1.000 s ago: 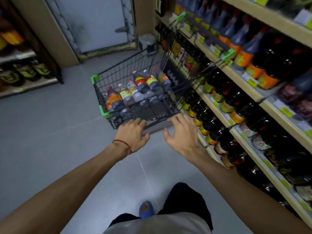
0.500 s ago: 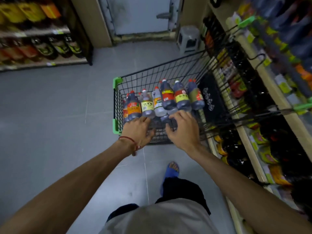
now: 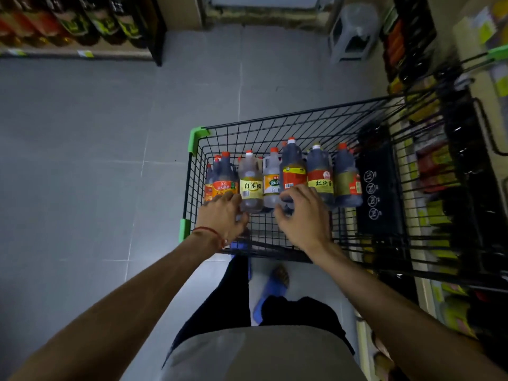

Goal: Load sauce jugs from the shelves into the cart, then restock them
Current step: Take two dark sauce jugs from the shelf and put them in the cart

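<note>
A black wire cart (image 3: 192,171) with green corner guards stands in front of me. Several sauce jugs with red caps lie in a row in it, caps pointing away. My left hand (image 3: 222,215) lies over the base of the orange-labelled jug (image 3: 224,185), its fingers curled down beside the pale yellow-labelled jug (image 3: 250,182). My right hand (image 3: 305,218) curls over the base of the dark red-labelled jug (image 3: 293,169), thumb on one side and fingers on the other. Two more dark jugs (image 3: 320,174) lie to its right.
Shelves of dark sauce bottles (image 3: 439,166) run close along the cart's right side. A second shelf unit (image 3: 82,26) stands at the far left, across the grey tiled floor (image 3: 96,160). A grey plastic stool (image 3: 354,31) sits ahead by the wall.
I have stepped up to the cart and now look down into it. Both hands moved from its near edge forward onto the bases of the jugs, and their fingers have curled.
</note>
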The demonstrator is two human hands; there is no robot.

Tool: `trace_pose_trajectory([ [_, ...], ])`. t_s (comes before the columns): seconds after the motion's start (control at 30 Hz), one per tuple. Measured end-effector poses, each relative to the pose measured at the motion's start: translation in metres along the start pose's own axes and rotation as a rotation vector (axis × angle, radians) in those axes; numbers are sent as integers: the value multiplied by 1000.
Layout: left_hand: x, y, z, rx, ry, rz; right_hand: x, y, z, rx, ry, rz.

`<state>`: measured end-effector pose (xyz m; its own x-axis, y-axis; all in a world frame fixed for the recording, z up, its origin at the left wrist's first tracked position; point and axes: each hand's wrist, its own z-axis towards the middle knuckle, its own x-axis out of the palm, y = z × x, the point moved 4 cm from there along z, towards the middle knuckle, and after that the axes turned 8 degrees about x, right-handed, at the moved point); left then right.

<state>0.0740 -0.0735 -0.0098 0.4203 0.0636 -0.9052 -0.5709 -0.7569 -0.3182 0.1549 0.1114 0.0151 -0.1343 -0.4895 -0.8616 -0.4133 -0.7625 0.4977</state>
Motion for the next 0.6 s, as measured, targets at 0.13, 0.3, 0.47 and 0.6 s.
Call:
trace_pose_trajectory([
  [0.13,15,34,33,-149,99,-181,25,-7,29,112,14,-3],
  [0.3,59,78,74,-451,123,-457,57,-17,52,213,35,20],
  [0.47,113,99,98,-692,140,-604,80,-40,65,365,95,68],
  [0.6,133,105,113,-781,20,-650,90,-64,74,378,90,61],
])
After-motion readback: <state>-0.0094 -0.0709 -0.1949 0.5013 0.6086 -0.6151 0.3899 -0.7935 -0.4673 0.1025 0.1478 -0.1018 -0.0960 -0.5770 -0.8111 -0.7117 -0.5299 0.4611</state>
